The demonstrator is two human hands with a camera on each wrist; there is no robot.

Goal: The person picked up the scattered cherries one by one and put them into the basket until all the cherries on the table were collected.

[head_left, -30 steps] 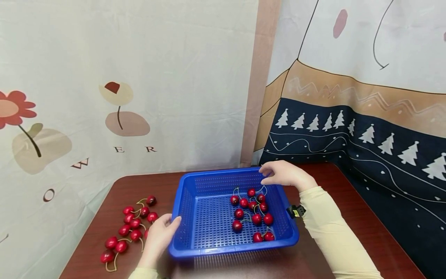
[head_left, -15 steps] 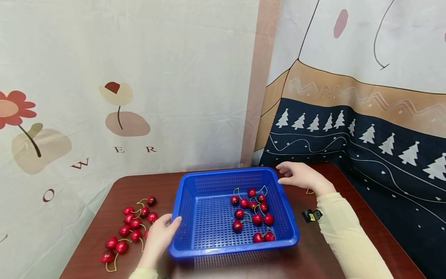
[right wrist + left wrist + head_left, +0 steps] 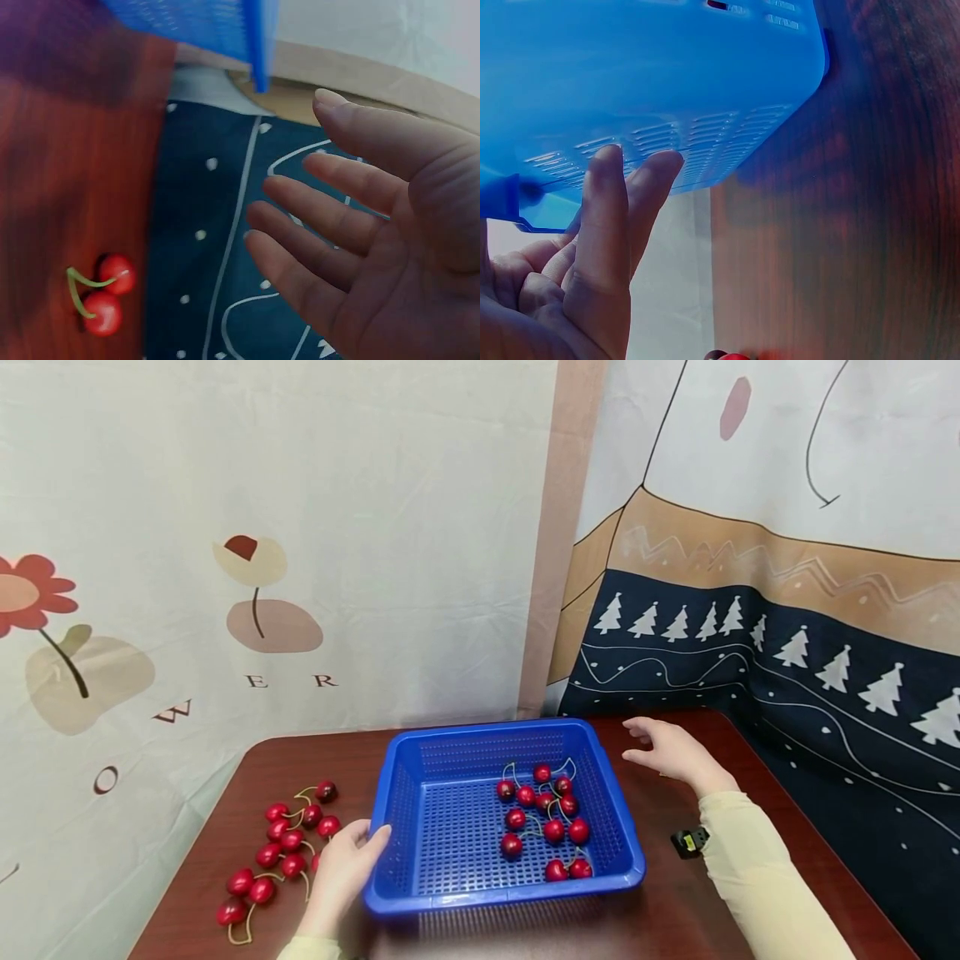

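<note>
Perhaps a room at home: printed cloth [image 3: 420, 568] hangs behind a wood-grained table [image 3: 652, 918].

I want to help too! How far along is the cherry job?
Seemingly done: some cherries sit in the blue basket. In hand: the left hand holds the blue basket; the right hand holds nothing. Perhaps left: loose cherries on the table, plus a joined pair in the right wrist view.

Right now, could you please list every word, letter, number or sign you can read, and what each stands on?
"O", on the pale cloth
"W", same cloth
"E", same cloth
"R", same cloth
Yellow label on black device: too small to read
</note>
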